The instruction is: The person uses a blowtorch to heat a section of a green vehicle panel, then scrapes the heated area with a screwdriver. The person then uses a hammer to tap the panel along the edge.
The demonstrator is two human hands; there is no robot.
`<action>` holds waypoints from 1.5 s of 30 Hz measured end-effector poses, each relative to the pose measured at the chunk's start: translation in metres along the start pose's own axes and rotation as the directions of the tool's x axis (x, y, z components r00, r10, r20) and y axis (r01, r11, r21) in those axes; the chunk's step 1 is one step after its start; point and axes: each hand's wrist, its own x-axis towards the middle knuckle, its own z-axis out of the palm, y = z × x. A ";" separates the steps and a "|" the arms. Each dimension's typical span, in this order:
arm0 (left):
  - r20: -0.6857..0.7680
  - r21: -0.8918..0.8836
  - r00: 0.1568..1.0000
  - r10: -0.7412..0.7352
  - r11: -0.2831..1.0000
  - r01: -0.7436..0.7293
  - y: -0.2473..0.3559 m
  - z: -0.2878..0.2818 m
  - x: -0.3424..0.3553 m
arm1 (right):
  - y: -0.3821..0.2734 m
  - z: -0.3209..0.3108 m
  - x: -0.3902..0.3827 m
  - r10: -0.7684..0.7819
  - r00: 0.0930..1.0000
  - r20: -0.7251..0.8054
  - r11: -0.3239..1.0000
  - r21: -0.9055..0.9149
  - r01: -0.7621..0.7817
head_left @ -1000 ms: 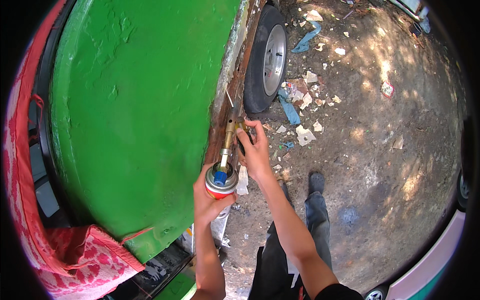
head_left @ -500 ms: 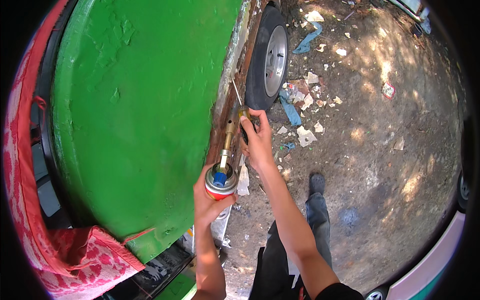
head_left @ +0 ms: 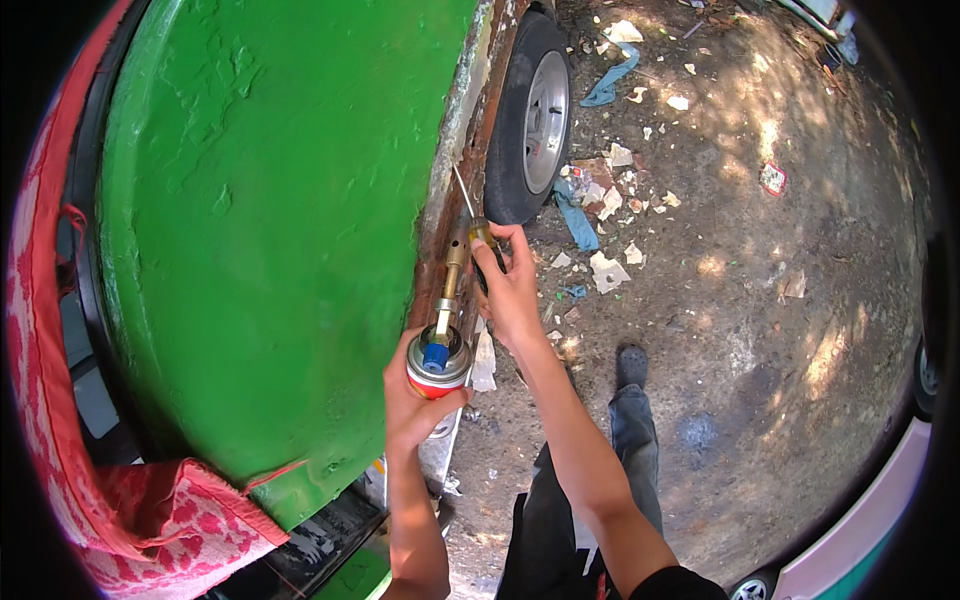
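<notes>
My left hand [head_left: 408, 400] is wrapped round a gas torch [head_left: 441, 357], a canister with a brass burner tube and a blue knob. The burner's nozzle points away from me along the rusty edge [head_left: 433, 240] of a green vehicle panel [head_left: 280, 250]. In my right hand [head_left: 514, 295] is a screwdriver [head_left: 481, 232] with a yellowish, dark-ended handle, held by fingers and thumb. Its thin shaft reaches forward and its tip meets the scraped, bare strip beside the green paint. No flame can be made out at the nozzle.
A vehicle wheel [head_left: 535, 120] stands just right of the rusty edge. Pale flakes [head_left: 608, 271] and blue cloth scraps [head_left: 575, 215] litter the ground. A red patterned cloth [head_left: 190, 510] hangs at the left. Another vehicle [head_left: 850, 520] is at the lower right.
The screwdriver's tip has shifted slightly left toward the green paint, with my right hand moving a little left. My left hand keeps its hold on the torch. The view has shifted slightly.
</notes>
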 end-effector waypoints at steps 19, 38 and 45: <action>-0.005 0.024 1.000 0.005 1.000 -0.004 0.003 -0.002 -0.001 | 0.002 -0.005 0.002 -0.009 1.000 0.013 0.999 -0.051 0.009; -0.009 -0.009 1.000 0.013 1.000 -0.013 0.001 -0.001 -0.005 | 0.001 -0.003 -0.001 0.014 1.000 0.014 1.000 -0.008 -0.014; -0.003 -0.003 1.000 0.024 1.000 -0.024 0.004 0.003 -0.002 | 0.004 -0.006 0.001 0.012 1.000 -0.023 1.000 0.002 -0.012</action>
